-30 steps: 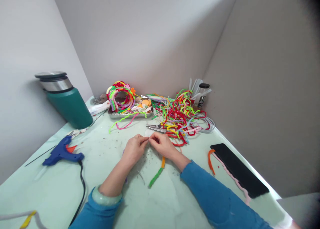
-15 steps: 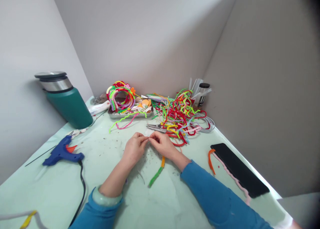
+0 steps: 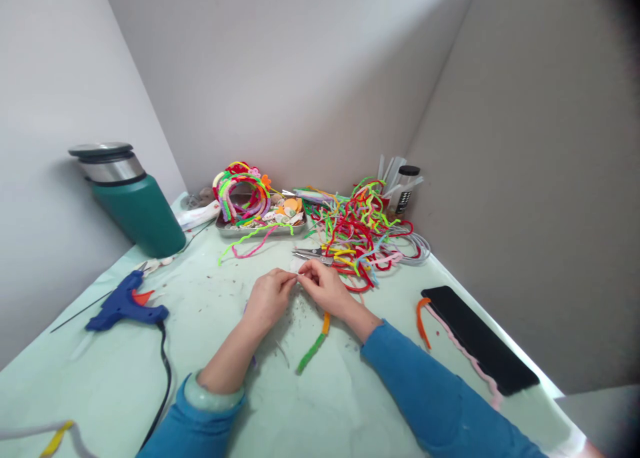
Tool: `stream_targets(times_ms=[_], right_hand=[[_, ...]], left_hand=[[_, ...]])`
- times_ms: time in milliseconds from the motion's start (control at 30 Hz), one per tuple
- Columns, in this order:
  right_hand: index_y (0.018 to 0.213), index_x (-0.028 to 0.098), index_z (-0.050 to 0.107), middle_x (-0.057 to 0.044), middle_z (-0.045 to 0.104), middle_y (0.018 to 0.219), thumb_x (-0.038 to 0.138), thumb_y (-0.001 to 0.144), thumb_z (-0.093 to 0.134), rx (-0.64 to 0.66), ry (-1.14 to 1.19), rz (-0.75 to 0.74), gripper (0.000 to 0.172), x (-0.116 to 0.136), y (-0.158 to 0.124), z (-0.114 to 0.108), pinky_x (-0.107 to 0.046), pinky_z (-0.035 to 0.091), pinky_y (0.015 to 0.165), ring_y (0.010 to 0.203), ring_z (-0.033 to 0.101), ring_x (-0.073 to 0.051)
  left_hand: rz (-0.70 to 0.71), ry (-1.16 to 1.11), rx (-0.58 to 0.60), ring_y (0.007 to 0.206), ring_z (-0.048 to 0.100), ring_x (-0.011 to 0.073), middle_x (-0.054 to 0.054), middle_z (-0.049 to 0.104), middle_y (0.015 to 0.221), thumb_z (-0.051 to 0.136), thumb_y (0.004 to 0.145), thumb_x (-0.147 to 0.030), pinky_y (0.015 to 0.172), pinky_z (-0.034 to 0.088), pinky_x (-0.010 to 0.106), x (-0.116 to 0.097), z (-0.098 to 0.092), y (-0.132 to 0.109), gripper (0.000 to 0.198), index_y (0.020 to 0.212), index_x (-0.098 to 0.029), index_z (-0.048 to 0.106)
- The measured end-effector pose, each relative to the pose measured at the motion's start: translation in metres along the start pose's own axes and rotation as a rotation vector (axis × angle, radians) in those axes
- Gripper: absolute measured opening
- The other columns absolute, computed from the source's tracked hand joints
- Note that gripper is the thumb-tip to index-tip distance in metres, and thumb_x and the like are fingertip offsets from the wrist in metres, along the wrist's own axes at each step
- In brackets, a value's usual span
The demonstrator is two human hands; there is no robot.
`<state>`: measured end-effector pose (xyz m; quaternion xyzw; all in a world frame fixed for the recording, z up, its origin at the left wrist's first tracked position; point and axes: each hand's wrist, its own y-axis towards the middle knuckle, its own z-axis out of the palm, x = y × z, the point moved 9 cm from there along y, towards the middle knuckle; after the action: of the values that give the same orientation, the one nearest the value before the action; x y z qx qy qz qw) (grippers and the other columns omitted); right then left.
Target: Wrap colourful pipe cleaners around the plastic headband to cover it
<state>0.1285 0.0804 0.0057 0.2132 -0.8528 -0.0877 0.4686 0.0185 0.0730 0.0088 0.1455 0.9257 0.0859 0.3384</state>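
Note:
My left hand (image 3: pixel 269 299) and my right hand (image 3: pixel 325 288) meet fingertip to fingertip over the pale green table (image 3: pixel 115 385). Both are pinched closed on a small pale piece (image 3: pixel 297 267) between them, too small to name. A green and orange pipe cleaner (image 3: pixel 313 347) lies on the table just under my right wrist. Scissors (image 3: pixel 313 254) lie right behind my hands, at the edge of a tangled pile of coloured pipe cleaners (image 3: pixel 361 235).
A blue glue gun (image 3: pixel 124 305) with its black cord lies at the left. A green flask (image 3: pixel 132 201) stands at the back left, a metal tray (image 3: pixel 260 223) of finished pieces at the back. A black phone (image 3: pixel 480 341) and orange and pink pipe cleaners (image 3: pixel 440 325) lie at the right.
My hands have stayed together in nearly the same place; the fingers shifted only slightly on the small piece.

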Motion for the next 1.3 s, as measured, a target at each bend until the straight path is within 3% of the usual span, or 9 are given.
stream_targets(times_ms=[300,767,1300], right_hand=[[0.081,0.017,0.056,0.001,0.059,0.072,0.022,0.080,0.048,0.019,-0.015,-0.022,0.010,0.005,0.000,0.001,-0.021,0.035,0.057,0.063,0.051,-0.011],[0.082,0.018,0.056,0.001,0.060,0.071,0.022,0.082,0.048,0.030,-0.043,-0.034,0.009,0.007,-0.001,0.002,-0.021,0.034,0.058,0.063,0.051,-0.010],[0.081,0.018,0.055,0.002,0.057,0.068,0.024,0.083,0.047,0.063,-0.047,-0.050,0.010,0.005,-0.001,0.006,-0.020,0.032,0.054,0.060,0.049,-0.009]], left_hand=[[-0.074,-0.055,0.010,0.083,0.060,0.0176,0.005,0.068,0.091,0.045,0.079,-0.028,0.073,0.040,0.025,0.004,0.000,-0.001,0.027,0.090,-0.020,0.068],[-0.169,-0.183,0.034,0.071,0.057,0.0151,0.003,0.067,0.080,0.045,0.076,-0.030,0.065,0.039,0.024,0.010,0.001,-0.002,0.024,0.084,-0.018,0.064],[-0.167,-0.320,0.055,0.063,0.055,0.0127,0.002,0.064,0.076,0.045,0.076,-0.030,0.058,0.039,0.023,0.018,0.012,-0.001,0.025,0.092,-0.017,0.059]])
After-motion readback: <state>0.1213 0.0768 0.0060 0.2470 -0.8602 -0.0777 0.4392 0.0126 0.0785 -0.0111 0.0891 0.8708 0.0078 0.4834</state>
